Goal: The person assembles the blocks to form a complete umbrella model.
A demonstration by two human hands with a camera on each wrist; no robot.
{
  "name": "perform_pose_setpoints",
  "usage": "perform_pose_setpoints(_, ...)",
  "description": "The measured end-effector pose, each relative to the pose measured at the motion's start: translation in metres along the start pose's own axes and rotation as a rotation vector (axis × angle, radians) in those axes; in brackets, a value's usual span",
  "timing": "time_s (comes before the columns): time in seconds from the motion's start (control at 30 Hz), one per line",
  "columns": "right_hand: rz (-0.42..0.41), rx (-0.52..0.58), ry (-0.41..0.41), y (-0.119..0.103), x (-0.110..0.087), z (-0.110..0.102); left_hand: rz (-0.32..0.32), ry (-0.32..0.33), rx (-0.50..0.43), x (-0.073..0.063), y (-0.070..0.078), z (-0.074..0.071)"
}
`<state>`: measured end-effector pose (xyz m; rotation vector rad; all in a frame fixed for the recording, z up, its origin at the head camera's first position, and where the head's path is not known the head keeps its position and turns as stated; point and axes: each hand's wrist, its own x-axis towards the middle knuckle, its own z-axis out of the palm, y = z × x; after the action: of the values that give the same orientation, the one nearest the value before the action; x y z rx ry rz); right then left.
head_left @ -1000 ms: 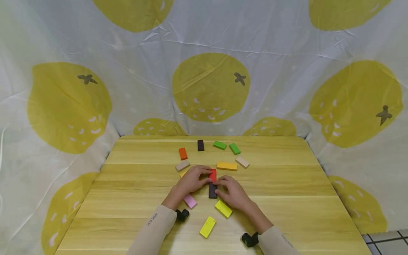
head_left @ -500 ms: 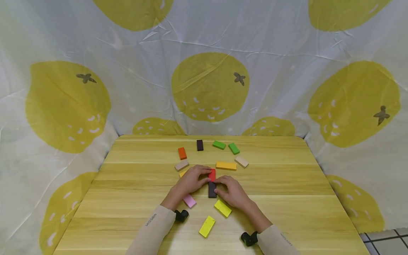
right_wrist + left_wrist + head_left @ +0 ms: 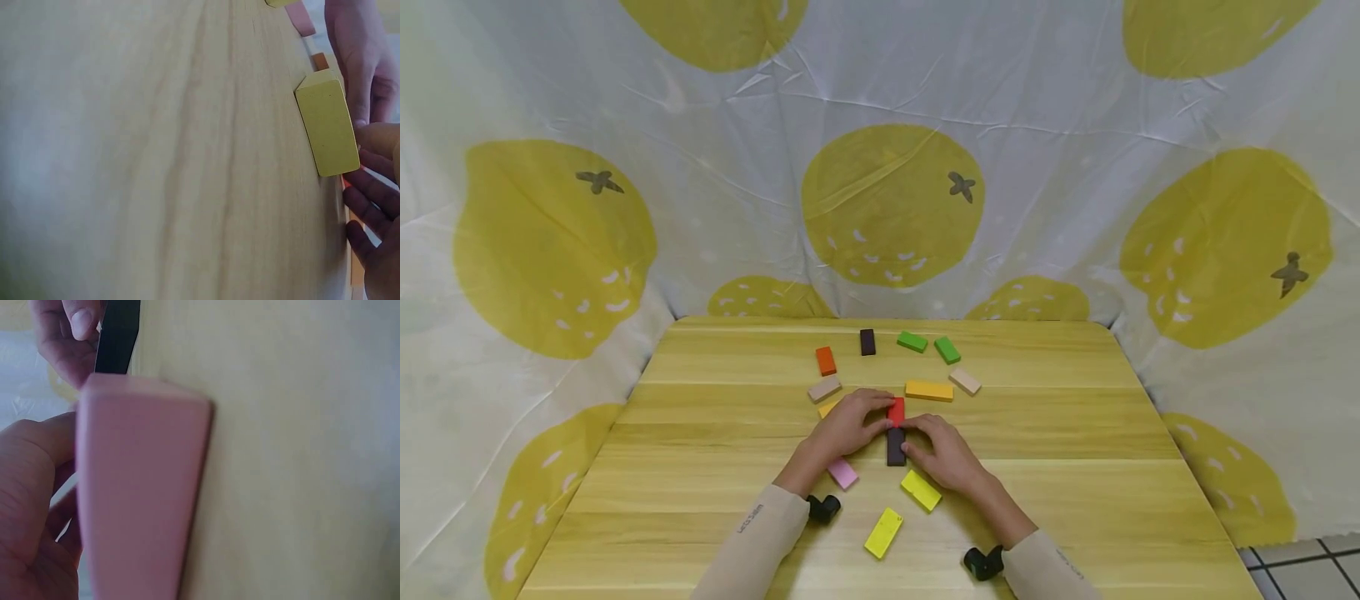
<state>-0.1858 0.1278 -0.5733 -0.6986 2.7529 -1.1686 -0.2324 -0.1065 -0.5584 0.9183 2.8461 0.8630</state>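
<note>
Two flat rectangular blocks lie end to end near the table's middle in the head view: a red block (image 3: pixel 897 412) and, nearer the person, a dark block (image 3: pixel 895 456). The left hand (image 3: pixel 848 423) holds the red block from its left, fingertips at its far end and thumb close to the seam. From the other side the right hand (image 3: pixel 946 454) pinches the dark block, index finger by the seam and thumb on its right edge. The left wrist view is mostly filled by a pink block (image 3: pixel 140 487), with the left hand behind it. A yellow block (image 3: pixel 328 125) partly covers the hands in the right wrist view.
Beyond the hands lie orange (image 3: pixel 826 361), black (image 3: pixel 867 342), green (image 3: pixel 912 342), beige (image 3: pixel 965 381) and amber (image 3: pixel 929 390) blocks. Another yellow block (image 3: pixel 883 533) sits near the person. A lemon-print cloth (image 3: pixel 895 204) walls the wooden table (image 3: pixel 700 433).
The head view has shifted very slightly. Both hands and the two blocks keep their places relative to each other.
</note>
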Motion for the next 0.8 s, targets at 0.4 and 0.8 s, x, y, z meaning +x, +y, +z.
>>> perform_pose_setpoints(0.4, 0.018, 0.005, -0.003, 0.0004, -0.0007, 0.0018, 0.000, -0.126, 0.018, -0.0074, -0.0010, -0.0029)
perform_pose_setpoints(0.8, -0.001, 0.038, 0.004, -0.0002, -0.0069, -0.0055, -0.017, -0.140, -0.005, -0.0063, -0.0017, -0.0003)
